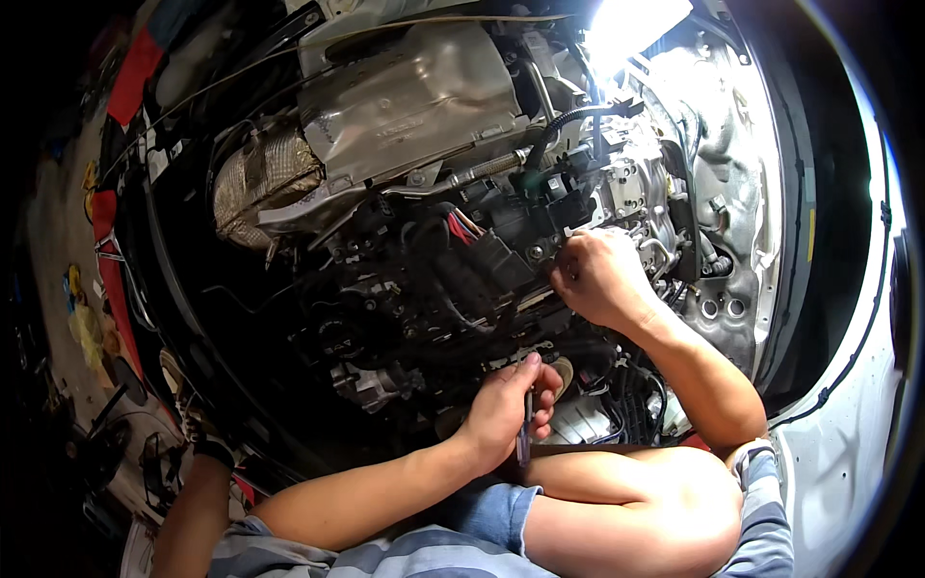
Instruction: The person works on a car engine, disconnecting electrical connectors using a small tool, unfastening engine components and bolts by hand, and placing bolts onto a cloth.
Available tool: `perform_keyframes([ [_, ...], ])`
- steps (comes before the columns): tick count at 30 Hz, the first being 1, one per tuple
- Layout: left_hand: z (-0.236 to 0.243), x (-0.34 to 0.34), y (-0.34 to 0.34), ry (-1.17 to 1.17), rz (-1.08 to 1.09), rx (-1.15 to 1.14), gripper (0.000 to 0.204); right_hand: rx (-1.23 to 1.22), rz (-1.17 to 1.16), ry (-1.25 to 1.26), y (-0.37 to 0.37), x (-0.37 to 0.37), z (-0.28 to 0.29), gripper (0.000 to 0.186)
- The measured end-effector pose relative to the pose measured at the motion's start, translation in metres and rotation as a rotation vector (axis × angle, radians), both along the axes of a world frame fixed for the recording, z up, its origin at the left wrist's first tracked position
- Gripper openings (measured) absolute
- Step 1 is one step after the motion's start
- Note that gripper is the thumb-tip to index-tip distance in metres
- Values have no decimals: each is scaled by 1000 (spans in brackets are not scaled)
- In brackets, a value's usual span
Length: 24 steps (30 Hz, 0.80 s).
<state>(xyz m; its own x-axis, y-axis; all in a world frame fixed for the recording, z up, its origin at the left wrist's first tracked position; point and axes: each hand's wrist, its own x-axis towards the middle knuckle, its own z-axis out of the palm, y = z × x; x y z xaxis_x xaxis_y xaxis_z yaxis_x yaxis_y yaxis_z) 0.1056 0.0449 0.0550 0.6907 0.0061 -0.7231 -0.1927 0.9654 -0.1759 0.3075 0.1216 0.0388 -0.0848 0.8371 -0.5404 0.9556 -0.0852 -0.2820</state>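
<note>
My left hand [513, 409] is closed around a slim, dark metal tool [524, 445] over the near side of an open car engine bay. The tool points down toward my bent leg, and its exact kind is not clear. Farther right, my right hand [605, 279] reaches down to the engine with curled fingers, beside a black plastic housing [496, 262]. Its fingertips are turned away, so whatever they pinch is hidden. Red and pale wires [462, 227] run into the housing just left of that hand.
A bright work lamp [638, 27] shines from the top right. A large metal heat shield [409, 91] and a foil-wrapped exhaust part [262, 183] lie on the far left side. My bent knee [655, 491] is at the near edge. The white fender [838, 462] curves along the right.
</note>
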Motion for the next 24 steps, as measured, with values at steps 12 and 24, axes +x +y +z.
perform_keyframes([
  [12, -5, 7, 9, 66, 34, 70, 39, 50, -254, 170, -7, 6, -5, 22],
  [24, -3, 9, 3, 64, -6, 94, 40, -85, -216, 153, 1, 5, -2, 20],
])
